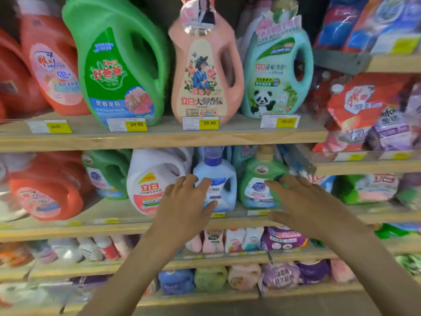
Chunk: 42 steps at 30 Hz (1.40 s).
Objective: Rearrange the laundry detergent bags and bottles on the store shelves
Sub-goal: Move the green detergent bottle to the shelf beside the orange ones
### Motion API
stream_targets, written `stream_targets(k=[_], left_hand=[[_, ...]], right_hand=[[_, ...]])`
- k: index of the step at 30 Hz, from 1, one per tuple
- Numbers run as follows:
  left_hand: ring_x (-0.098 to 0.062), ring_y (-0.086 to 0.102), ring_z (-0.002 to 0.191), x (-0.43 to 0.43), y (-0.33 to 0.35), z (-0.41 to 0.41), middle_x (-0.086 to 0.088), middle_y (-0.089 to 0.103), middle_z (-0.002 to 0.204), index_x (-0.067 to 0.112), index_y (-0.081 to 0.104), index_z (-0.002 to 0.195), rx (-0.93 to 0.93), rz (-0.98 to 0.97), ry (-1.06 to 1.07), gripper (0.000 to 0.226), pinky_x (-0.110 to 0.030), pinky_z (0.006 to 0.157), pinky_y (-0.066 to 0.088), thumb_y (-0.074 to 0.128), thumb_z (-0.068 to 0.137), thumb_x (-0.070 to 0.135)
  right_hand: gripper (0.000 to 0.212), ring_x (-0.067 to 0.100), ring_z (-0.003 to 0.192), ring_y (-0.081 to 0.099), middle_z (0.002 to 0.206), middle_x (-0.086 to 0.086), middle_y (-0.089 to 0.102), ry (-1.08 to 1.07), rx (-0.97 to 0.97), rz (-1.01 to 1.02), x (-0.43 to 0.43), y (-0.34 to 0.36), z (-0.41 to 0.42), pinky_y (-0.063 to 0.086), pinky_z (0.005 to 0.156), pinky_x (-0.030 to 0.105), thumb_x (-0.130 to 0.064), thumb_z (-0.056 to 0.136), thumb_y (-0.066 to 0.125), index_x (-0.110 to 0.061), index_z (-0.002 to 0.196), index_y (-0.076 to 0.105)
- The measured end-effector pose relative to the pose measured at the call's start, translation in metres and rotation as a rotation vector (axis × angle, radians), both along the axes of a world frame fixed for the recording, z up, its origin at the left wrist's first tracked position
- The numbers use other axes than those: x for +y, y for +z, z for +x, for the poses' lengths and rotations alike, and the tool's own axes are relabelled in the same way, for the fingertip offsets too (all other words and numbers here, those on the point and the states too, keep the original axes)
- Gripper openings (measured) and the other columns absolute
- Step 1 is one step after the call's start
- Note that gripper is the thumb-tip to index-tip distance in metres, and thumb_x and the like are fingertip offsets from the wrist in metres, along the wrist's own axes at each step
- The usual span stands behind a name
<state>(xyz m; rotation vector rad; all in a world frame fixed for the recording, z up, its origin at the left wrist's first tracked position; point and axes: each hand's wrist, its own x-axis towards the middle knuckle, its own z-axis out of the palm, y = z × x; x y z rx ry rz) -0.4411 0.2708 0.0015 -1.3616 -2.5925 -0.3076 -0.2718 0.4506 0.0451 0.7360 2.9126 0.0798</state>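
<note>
The left hand [189,202] is open, its fingers spread and only lightly bent, in front of a pale blue detergent bottle [224,172]. The fingertips overlap that bottle's left edge and label. I cannot tell whether they press on it.

The right hand [303,201] is open too, with its fingers straight. Its fingertips reach the label of a green bottle with a tan cap [257,173], and it grips nothing.

Both bottles stand upright on the middle shelf [91,226], the green one just at 3 o'clock of the blue one. At the blue bottle's 9 o'clock a white bottle [150,176] leans beside it. Farther that way stand another green bottle [109,172] and an orange bottle [47,190] that is tipped over on its side.

On the upper shelf [159,139], toward 12 o'clock of the hands, are a big green jug [118,71], a pink bottle [205,74] and a teal panda bottle [275,78]. Yellow price tags [208,123] are fixed below them.

At 2 o'clock, on the side shelves, lie a red-and-white detergent bag [360,99] and a purple bag [394,131], stacked and tilted. Toward 6 o'clock, soft refill pouches [282,239] fill the lower shelves.
</note>
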Motion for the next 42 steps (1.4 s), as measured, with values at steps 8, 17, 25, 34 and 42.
stream_targets(k=[8,17,25,34,42], left_hand=[[-0.027,0.043,0.131,0.017,-0.026,0.084,-0.001,0.046,0.141,0.03,0.035,0.148,-0.058,-0.09,0.01,0.055,-0.039,0.101,0.042,0.046,0.098,0.051],[-0.028,0.039,0.136,0.037,-0.045,0.126,-0.003,0.042,0.144,0.028,0.039,0.147,-0.103,-0.174,0.051,0.052,-0.039,0.102,0.041,0.046,0.099,0.048],[-0.03,0.04,0.136,0.081,-0.062,0.11,-0.006,0.044,0.145,0.023,0.043,0.145,-0.116,-0.261,0.06,0.054,-0.044,0.104,0.04,0.049,0.099,0.05],[-0.028,0.043,0.133,0.145,-0.08,0.078,-0.003,0.043,0.143,0.025,0.042,0.145,-0.348,-0.069,0.03,0.05,-0.043,0.102,0.045,0.054,0.098,0.039],[-0.031,0.053,0.127,0.203,-0.139,0.024,-0.016,0.053,0.137,0.014,0.043,0.145,-0.721,0.123,0.163,0.052,-0.032,0.099,0.042,0.061,0.097,0.022]], right_hand=[[0.075,0.03,0.137,0.033,0.148,0.006,0.033,0.002,-0.017,-0.036,0.013,-0.034,0.073,0.036,0.108,0.046,-0.059,0.093,0.052,-0.03,0.154,0.019],[0.066,0.028,0.138,0.031,0.152,0.004,0.026,0.069,0.051,-0.082,0.029,-0.059,0.107,0.035,0.11,0.043,-0.054,0.094,0.054,-0.024,0.148,0.032],[0.065,0.028,0.139,0.03,0.154,0.004,0.027,0.053,0.105,-0.105,0.061,-0.085,0.102,0.035,0.11,0.045,-0.051,0.092,0.058,-0.024,0.146,0.035],[0.062,0.031,0.127,0.043,0.137,0.008,0.04,0.01,0.073,-0.098,0.128,-0.091,0.059,0.043,0.099,0.045,-0.051,0.092,0.058,-0.021,0.142,0.038],[0.087,0.037,0.128,0.042,0.144,0.013,0.033,-0.05,0.196,-0.227,0.171,-0.14,0.004,0.048,0.092,0.047,-0.053,0.091,0.059,-0.02,0.156,0.01]])
